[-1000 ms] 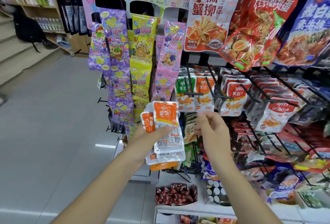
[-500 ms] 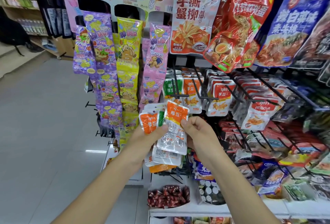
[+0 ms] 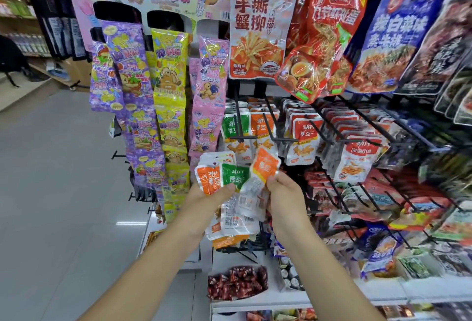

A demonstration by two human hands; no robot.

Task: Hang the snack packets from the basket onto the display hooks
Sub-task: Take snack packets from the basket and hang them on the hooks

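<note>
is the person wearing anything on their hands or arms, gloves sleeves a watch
No. The left hand and right hand are bare, with no gloves, rings or watch visible. The left forearm and right forearm are bare too; no sleeve shows in frame.

One wide-angle camera, worn on the head, faces forward and slightly downward, close up to the display hooks (image 3: 238, 126), with the left hand (image 3: 204, 200) and right hand (image 3: 283, 193) near centre and the shop floor (image 3: 51, 193) at left.

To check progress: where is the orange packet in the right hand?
Head view, centre: the right hand pinches the orange packet beside the packet stack in the left hand, just below the hanging orange packets on the hooks.
</note>
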